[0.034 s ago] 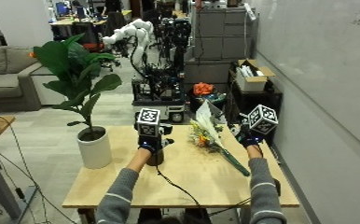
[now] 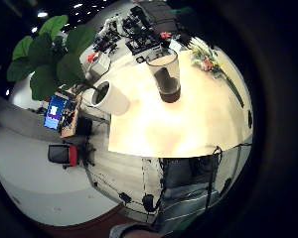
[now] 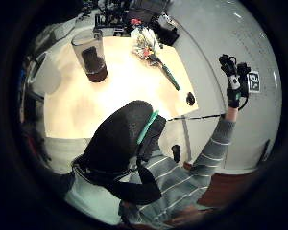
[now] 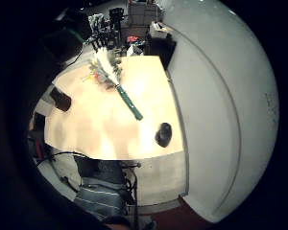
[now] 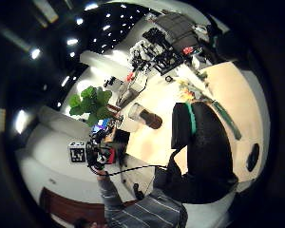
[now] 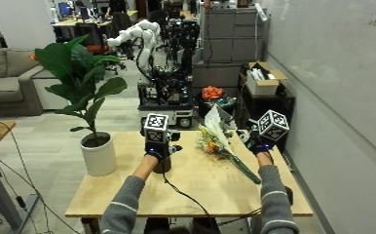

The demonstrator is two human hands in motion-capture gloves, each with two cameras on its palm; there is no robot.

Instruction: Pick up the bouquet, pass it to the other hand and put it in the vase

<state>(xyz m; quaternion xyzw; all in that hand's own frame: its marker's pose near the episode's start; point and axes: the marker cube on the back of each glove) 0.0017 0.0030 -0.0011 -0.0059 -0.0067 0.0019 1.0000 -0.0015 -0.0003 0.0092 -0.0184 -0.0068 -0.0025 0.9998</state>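
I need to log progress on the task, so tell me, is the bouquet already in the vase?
No, the bouquet lies flat on the table, apart from the vase, which holds no flowers.

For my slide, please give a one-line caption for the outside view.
Both gloved hands raised above the table; bouquet lying flat, untouched, beside the vase.

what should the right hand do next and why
Probably lower the right hand onto the bouquet stem. The bouquet lies flat on the table, unheld, both hands are raised above it, and the vase stands empty near the left hand.
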